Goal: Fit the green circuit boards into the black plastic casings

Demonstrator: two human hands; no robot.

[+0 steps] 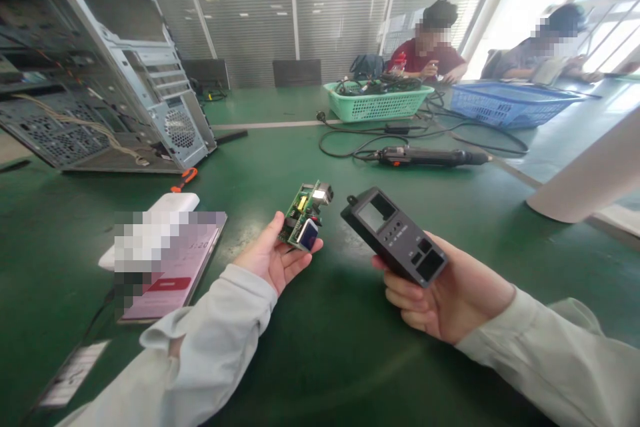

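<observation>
Green circuit board [301, 220], component side up, held in left hand [270, 260]: thumb at its left edge, fingers beneath. Right hand [445, 297] grips black plastic instrument housing [395, 233] by its near right end, windowed face up; thumb hard to make out, inside hidden. Both pieces are above the near part of the tabletop [320, 360], well short of its far edge. Board is just left of housing, not touching. Long axes don't line up: board runs near left to far right, housing far left to near right, so board's metal-socket end points toward housing's tabbed end. Neither hand touches the other's piece. Electric screwdriver [433, 157] lies past the housing, roughly parallel to the far edge.
</observation>
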